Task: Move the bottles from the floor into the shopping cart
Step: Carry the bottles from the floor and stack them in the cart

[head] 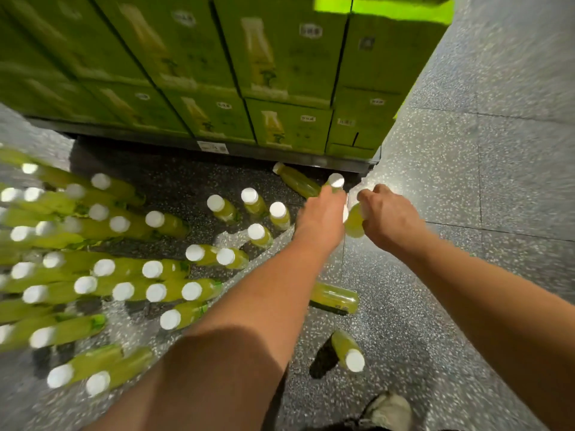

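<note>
The right hand (389, 219) grips a green bottle (354, 223), just beside the left hand (322, 219), which reaches onto a capped bottle (336, 181); its fingers are hidden. Many more bottles (124, 275) stand on the speckled floor (466, 213) at left. Others lie on their sides near stacked green cartons (280, 57).

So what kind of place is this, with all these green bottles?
Probably a shop or supermarket aisle. Green drink cartons are stacked together, what looks like a price label sits below them, and many identical white-capped bottles stand on the speckled floor.
</note>
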The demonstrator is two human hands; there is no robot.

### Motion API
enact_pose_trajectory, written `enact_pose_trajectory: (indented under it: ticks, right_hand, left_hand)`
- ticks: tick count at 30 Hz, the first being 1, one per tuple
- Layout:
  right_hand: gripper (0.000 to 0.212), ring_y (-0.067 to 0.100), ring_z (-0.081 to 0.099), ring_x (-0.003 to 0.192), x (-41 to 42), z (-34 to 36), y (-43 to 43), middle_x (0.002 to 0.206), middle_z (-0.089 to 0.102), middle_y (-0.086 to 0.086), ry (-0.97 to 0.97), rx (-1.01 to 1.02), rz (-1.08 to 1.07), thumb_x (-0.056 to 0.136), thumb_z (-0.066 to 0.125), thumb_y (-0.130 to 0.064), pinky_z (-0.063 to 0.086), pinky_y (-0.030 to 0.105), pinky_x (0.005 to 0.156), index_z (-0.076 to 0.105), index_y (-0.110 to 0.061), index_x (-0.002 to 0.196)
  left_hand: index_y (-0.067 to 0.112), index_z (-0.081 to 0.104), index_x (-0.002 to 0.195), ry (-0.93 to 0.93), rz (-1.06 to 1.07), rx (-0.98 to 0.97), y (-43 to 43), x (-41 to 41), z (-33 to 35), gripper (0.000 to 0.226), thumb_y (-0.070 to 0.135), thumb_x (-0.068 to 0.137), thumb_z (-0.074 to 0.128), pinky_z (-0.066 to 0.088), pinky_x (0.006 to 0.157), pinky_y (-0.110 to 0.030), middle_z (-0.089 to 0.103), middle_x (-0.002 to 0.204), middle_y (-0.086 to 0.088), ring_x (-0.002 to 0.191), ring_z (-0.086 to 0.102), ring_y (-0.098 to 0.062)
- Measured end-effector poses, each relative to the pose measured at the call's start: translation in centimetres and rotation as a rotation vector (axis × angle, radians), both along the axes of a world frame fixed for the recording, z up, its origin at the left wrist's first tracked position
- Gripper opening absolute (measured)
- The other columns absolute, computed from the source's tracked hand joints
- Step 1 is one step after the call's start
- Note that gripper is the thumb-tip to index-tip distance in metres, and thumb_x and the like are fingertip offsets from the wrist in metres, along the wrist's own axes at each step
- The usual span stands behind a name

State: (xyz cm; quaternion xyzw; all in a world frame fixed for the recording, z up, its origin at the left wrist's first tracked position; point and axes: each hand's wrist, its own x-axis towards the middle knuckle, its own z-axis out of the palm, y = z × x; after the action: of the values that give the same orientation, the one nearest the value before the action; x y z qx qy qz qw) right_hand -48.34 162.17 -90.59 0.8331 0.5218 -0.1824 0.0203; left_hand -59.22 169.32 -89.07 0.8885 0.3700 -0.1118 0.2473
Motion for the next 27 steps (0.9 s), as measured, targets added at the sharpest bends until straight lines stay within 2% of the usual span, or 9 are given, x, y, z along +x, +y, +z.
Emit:
enact_pose_trajectory:
  ticks: [3, 8, 13, 15, 19, 21, 23, 27]
  right_hand:
    - [0.027, 0.040, 0.060, 0.087, -1.4, 9.6, 0.6, 0.105, 0.054, 0.018, 0.013, -0.008, 0.020, 0.086, 0.050, -0.005, 0.044, 0.036, 0.067, 0.056, -0.007, 0.112]
    - [0.025, 0.037, 0.060, 0.090, -3.8, 25.4, 3.0, 0.106, 0.052, 0.016, -0.015, -0.035, 0.073, 0.083, 0.052, -0.005, 0.036, 0.030, 0.065, 0.054, -0.007, 0.108]
    - [0.028, 0.036, 0.060, 0.099, -7.0, 38.3, 5.2, 0.114, 0.053, 0.015, -0.048, 0.019, 0.165, 0.085, 0.052, -0.009, 0.047, 0.035, 0.075, 0.055, -0.009, 0.112]
    - [0.031, 0.035, 0.060, 0.102, -8.7, 42.3, 5.5, 0.120, 0.051, 0.013, -0.052, 0.021, 0.190, 0.085, 0.055, -0.011, 0.047, 0.034, 0.077, 0.055, -0.012, 0.116]
    - [0.012, 0.035, 0.059, 0.097, -12.3, 48.7, 5.5, 0.107, 0.051, 0.013, -0.053, 0.143, 0.339, 0.084, 0.051, -0.010, 0.043, 0.036, 0.070, 0.053, -0.012, 0.096]
    - [0.011, 0.034, 0.058, 0.094, -14.6, 51.5, 5.1, 0.101, 0.047, 0.011, -0.058, 0.188, 0.411, 0.087, 0.050, -0.011, 0.041, 0.035, 0.069, 0.052, -0.011, 0.098]
    - [0.012, 0.033, 0.058, 0.095, -17.4, 54.0, 4.8, 0.099, 0.048, 0.009, -0.060, 0.245, 0.485, 0.088, 0.049, -0.011, 0.046, 0.037, 0.071, 0.053, -0.011, 0.099]
    - [0.023, 0.032, 0.058, 0.099, -24.9, 58.4, 5.1, 0.108, 0.055, 0.010, -0.052, 0.303, 0.622, 0.086, 0.052, -0.014, 0.049, 0.037, 0.077, 0.056, -0.012, 0.109]
  left_hand:
    - [0.011, 0.051, 0.118, 0.018, 0.045, -0.006, 0.7, -2.1, 9.3, 0.031, 0.013, 0.089, 0.061, 0.044, 0.079, -0.043, 0.046, 0.117, -0.011, 0.107, 0.053, -0.036]
    - [0.011, 0.053, 0.113, -0.019, 0.132, 0.054, 2.5, -5.3, 23.9, 0.026, 0.013, 0.088, 0.061, 0.044, 0.080, -0.043, 0.048, 0.114, -0.011, 0.105, 0.053, -0.036]
    - [0.013, 0.051, 0.115, -0.007, 0.237, 0.094, 3.3, -8.3, 36.3, 0.026, 0.016, 0.090, 0.058, 0.044, 0.082, -0.042, 0.046, 0.118, -0.010, 0.107, 0.053, -0.036]
    - [0.013, 0.051, 0.115, -0.013, 0.275, 0.149, 2.9, -10.0, 40.0, 0.028, 0.015, 0.089, 0.058, 0.046, 0.082, -0.041, 0.047, 0.117, -0.010, 0.105, 0.054, -0.035]
    - [0.014, 0.054, 0.110, -0.050, 0.458, 0.235, 1.1, -14.8, 46.2, 0.024, 0.018, 0.088, 0.061, 0.045, 0.079, -0.037, 0.049, 0.111, -0.008, 0.104, 0.054, -0.032]
    - [0.013, 0.055, 0.109, -0.065, 0.562, 0.263, 0.2, -17.8, 48.9, 0.024, 0.018, 0.086, 0.063, 0.045, 0.080, -0.038, 0.050, 0.111, -0.008, 0.105, 0.054, -0.031]
    - [0.012, 0.056, 0.109, -0.076, 0.658, 0.290, -0.8, -21.2, 51.3, 0.025, 0.017, 0.085, 0.064, 0.046, 0.083, -0.039, 0.051, 0.110, -0.010, 0.105, 0.055, -0.032]
    - [0.011, 0.061, 0.106, -0.084, 0.828, 0.342, -2.7, -29.3, 55.9, 0.026, 0.015, 0.080, 0.065, 0.047, 0.083, -0.039, 0.058, 0.109, -0.013, 0.104, 0.058, -0.034]
